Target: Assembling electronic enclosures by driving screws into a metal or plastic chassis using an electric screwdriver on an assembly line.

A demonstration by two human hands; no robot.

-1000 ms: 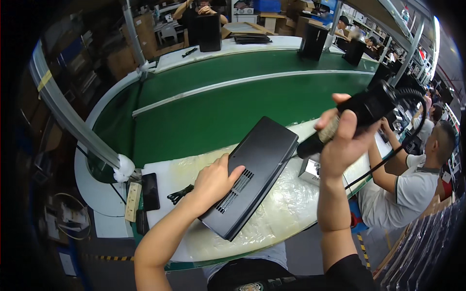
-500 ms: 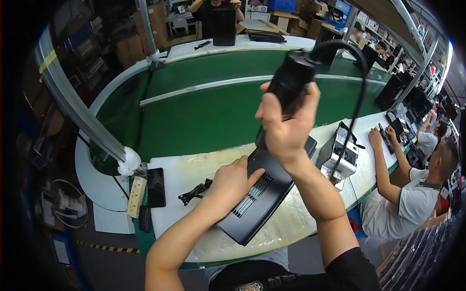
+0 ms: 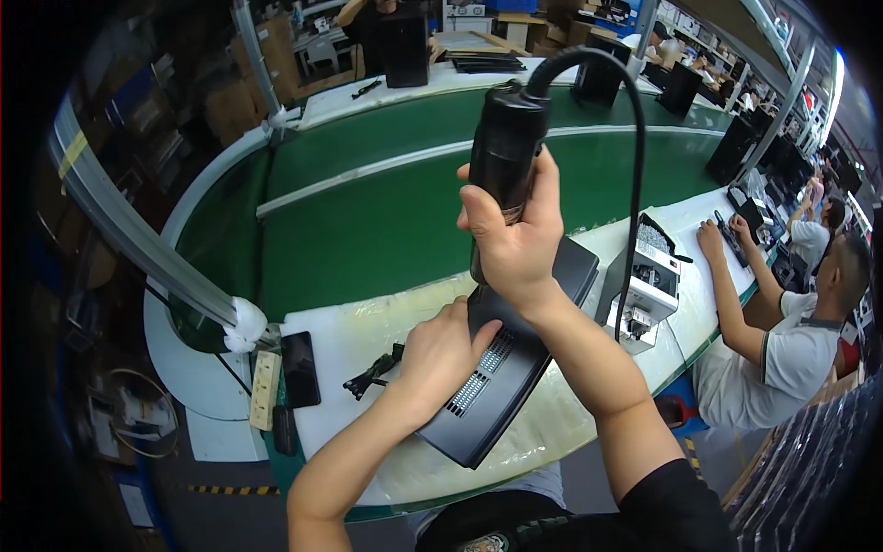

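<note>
Workshop floor, shelving and cartons at the back; a broad green belt (image 3: 386, 235) curves behind a pale, film-covered bench mat (image 3: 405, 478). Far left, metal post (image 3: 166, 235), its foot wrapped in white. Beside it, cream power strip (image 3: 264, 391), then a black phone (image 3: 300, 368) lying flat, then a bundled black cord (image 3: 372, 373) near the left hand (image 3: 441, 359). That hand lies over the left edge of a flat black case (image 3: 478, 428), thumb out by the vent slots; fingertips partly hidden, so cannot tell whether it clasps or only presses. Case sits slantwise on the mat, mid-bench. Right hand (image 3: 520, 244) closed firmly round a black handheld tool (image 3: 506, 147), near upright over the case's far part; tip out of sight, contact cannot be told. Its cable (image 3: 636, 184) arches over and down towards a silver box-shaped unit (image 3: 648, 294) right of the case. Further right, a seated co-worker (image 3: 782, 354) at the same bench. Step in hand, my reading: applying the tool to the case while the left hand steadies it. Next move seems to call for a straight tool and a firm left hand. Against half a second ago: tool stands more upright, having leaned right; left hand keeps its place on the case.
</note>
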